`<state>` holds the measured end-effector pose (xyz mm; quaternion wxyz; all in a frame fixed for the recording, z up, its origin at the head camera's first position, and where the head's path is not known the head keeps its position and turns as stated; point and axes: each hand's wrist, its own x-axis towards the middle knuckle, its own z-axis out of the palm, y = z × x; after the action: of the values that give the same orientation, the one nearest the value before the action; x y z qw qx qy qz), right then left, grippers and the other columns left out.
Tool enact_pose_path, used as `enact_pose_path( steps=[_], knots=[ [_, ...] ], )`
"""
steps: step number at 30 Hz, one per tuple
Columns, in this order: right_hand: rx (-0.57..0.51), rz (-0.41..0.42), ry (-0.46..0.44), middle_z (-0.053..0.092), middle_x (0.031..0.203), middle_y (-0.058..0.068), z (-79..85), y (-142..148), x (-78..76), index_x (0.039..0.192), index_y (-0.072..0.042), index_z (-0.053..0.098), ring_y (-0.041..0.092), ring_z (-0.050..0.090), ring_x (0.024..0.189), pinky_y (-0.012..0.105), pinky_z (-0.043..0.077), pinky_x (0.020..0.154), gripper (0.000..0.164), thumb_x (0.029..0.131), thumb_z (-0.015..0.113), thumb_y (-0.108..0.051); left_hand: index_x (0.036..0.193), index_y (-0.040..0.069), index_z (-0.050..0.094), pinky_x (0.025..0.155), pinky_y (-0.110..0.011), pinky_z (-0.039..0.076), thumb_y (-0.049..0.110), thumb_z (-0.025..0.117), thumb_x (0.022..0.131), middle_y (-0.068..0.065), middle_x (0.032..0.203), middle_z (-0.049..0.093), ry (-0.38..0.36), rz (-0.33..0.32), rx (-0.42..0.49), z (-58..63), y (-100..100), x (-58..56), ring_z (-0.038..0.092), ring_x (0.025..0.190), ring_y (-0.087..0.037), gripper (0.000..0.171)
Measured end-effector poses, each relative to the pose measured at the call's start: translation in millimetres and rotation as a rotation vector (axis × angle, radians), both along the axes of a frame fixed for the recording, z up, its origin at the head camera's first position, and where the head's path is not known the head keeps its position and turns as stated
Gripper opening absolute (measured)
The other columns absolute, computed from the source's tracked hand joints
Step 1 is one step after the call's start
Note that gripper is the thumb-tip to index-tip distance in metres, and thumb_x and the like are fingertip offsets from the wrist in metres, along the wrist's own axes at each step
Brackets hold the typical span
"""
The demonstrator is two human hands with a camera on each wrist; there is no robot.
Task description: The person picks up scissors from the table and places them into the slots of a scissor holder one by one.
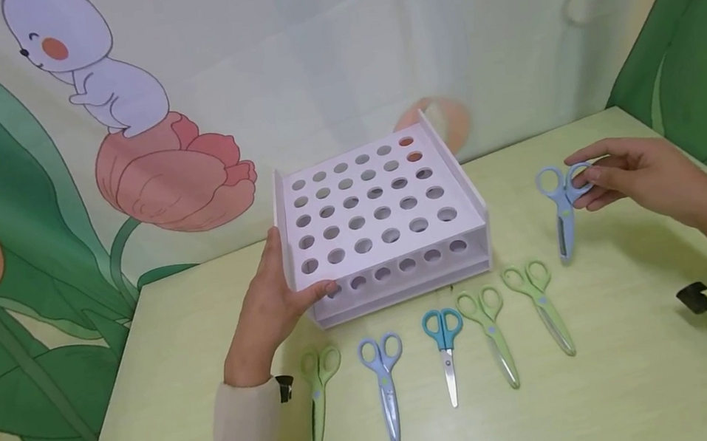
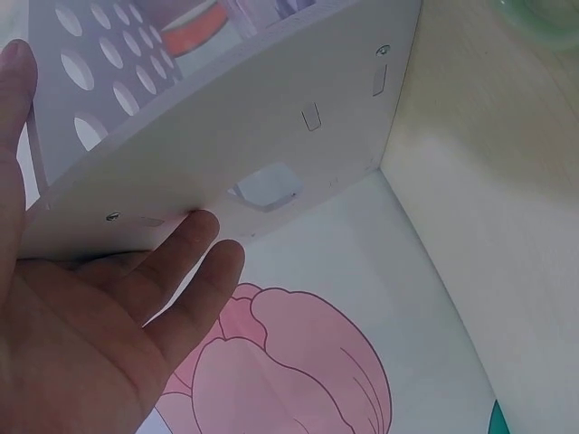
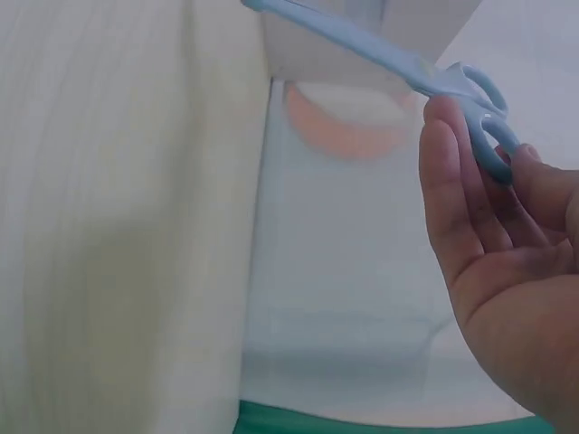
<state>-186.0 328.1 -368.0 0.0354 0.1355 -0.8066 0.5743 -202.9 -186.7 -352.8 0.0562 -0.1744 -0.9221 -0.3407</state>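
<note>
A white rack with rows of round holes stands tilted towards me in the head view. My left hand holds its front left corner, thumb over the front edge. In the left wrist view, its fingers lie along the outer side panel. At the right, my right hand pinches a pair of light blue scissors by one handle loop. These scissors hang tip down over the table, blades covered by a sheath.
Before the rack lie green scissors, light blue scissors, teal scissors with bare metal blades, and two more green pairs, one of them the green scissors farthest right. A printed curtain hangs behind the pale green table.
</note>
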Motion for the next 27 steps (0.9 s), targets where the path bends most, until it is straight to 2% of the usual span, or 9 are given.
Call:
enact_pose_path(
  steps=[7, 11, 15, 22, 27],
  knots=[
    [-0.019, -0.082, 0.052, 0.075, 0.097, -0.001, 16.0, -18, 8.2, 0.128, -0.014, 0.068, 0.017, 0.074, 0.079, 0.032, 0.058, 0.068, 0.031, 0.103, 0.054, -0.001, 0.16, 0.021, 0.015, 0.089, -0.046, 0.046, 0.036, 0.091, 0.075, -0.004, 0.13, 0.047, 0.002, -0.011, -0.006, 4.6, 4, -4.2, 0.053, 0.104, -0.025, 0.115],
    [-0.045, -0.088, 0.076, 0.075, 0.098, 0.0, 25.5, -25, 13.3, 0.127, -0.007, 0.068, 0.017, 0.074, 0.079, 0.032, 0.057, 0.069, 0.027, 0.103, 0.056, -0.005, 0.16, 0.021, 0.014, 0.088, -0.047, 0.046, 0.037, 0.091, 0.075, -0.004, 0.13, 0.047, -0.009, -0.003, -0.013, 4.9, 5, -4.6, 0.054, 0.103, -0.026, 0.116],
    [-0.137, -0.046, 0.108, 0.075, 0.098, 0.006, 37.7, -34, 17.5, 0.125, 0.002, 0.066, 0.019, 0.074, 0.078, 0.032, 0.057, 0.07, 0.026, 0.102, 0.058, -0.005, 0.161, 0.02, 0.013, 0.087, -0.047, 0.046, 0.037, 0.091, 0.075, -0.004, 0.129, 0.048, -0.02, 0.0, -0.014, 4.8, 5, -4.0, 0.054, 0.103, -0.026, 0.117],
    [-0.407, 0.072, 0.179, 0.073, 0.094, 0.018, 67.7, -60, 18.4, 0.118, 0.016, 0.063, 0.026, 0.074, 0.074, 0.034, 0.057, 0.07, 0.024, 0.099, 0.06, 0.004, 0.159, 0.019, 0.016, 0.085, -0.044, 0.046, 0.036, 0.091, 0.076, -0.004, 0.126, 0.049, -0.005, -0.024, -0.004, 5.4, 3, -1.5, 0.054, 0.102, -0.024, 0.113],
    [-0.484, 0.145, 0.226, 0.072, 0.094, 0.019, 83.0, -85, 17.4, 0.118, 0.017, 0.063, 0.027, 0.074, 0.073, 0.036, 0.057, 0.071, 0.023, 0.098, 0.059, 0.008, 0.16, 0.019, 0.015, 0.085, -0.044, 0.046, 0.034, 0.091, 0.076, -0.004, 0.127, 0.049, -0.007, -0.022, 0.0, 4.5, 1, 1.2, 0.054, 0.102, -0.025, 0.114]
  ],
)
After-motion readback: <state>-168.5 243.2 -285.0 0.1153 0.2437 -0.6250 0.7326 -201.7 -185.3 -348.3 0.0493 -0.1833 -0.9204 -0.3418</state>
